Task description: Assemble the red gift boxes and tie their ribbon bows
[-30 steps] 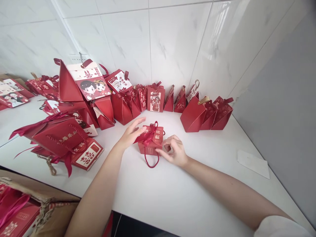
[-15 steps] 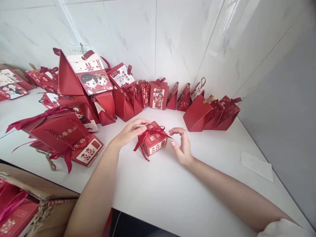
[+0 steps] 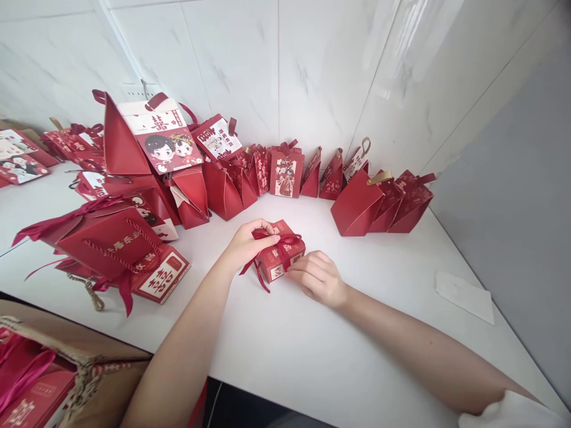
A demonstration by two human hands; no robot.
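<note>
A small red gift box [image 3: 269,259] with white-and-gold lettering stands on the white table, tied on top with a dark red ribbon [image 3: 284,254]. A twisted red cord hangs from its left side. My left hand [image 3: 248,242] is at the box's upper left, its thumb and fingers closed on the bow's left part. At the front right corner, my right hand [image 3: 320,278] has its fingers curled together in a pinch on the ribbon's right tail. Its fingertips partly cover the box's front label.
Red gift boxes [image 3: 288,172] line the wall, with a larger stack [image 3: 167,148] at the left. A ribboned red bag [image 3: 111,238] stands nearer on the left. Front left is an open cardboard carton [image 3: 111,386]. White paper [image 3: 464,297] lies at the right beside a grey panel [image 3: 504,178].
My left thumb has come down onto the bow. My right hand, open and apart from the box before, has moved left and closed at the ribbon. The box has turned slightly.
</note>
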